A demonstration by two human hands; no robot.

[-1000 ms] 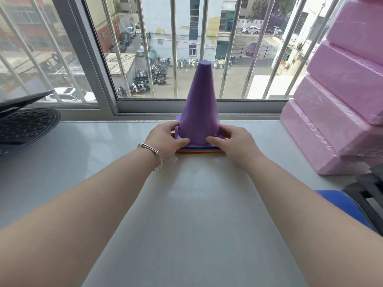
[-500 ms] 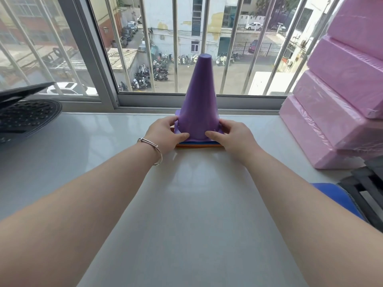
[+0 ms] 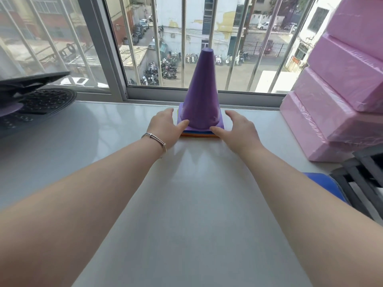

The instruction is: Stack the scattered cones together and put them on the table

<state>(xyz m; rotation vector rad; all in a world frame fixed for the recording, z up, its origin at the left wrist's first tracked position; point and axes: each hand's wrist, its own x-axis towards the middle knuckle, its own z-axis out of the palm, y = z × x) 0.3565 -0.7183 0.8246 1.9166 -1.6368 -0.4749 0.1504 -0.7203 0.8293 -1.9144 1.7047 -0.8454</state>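
Note:
A stack of cones (image 3: 202,94) stands upright on the pale table (image 3: 186,204), close to the window sill. The top cone is purple; blue and orange base edges show beneath it. My left hand (image 3: 165,127) lies at the left side of the base, fingers spread, thumb tip touching the purple base. My right hand (image 3: 238,131) sits at the right side, fingers spread and lifted off the cone, thumb tip at the base corner. Neither hand grips the stack.
A barred window (image 3: 186,48) runs along the back. Wrapped pink blocks (image 3: 335,96) are piled at the right. A dark perforated object (image 3: 37,104) lies at the left. A blue item (image 3: 323,185) and dark slats (image 3: 364,179) sit at the right table edge.
Both hands have let go of the cone stack's base and opened, moving slightly outward. The stack stays standing on the table.

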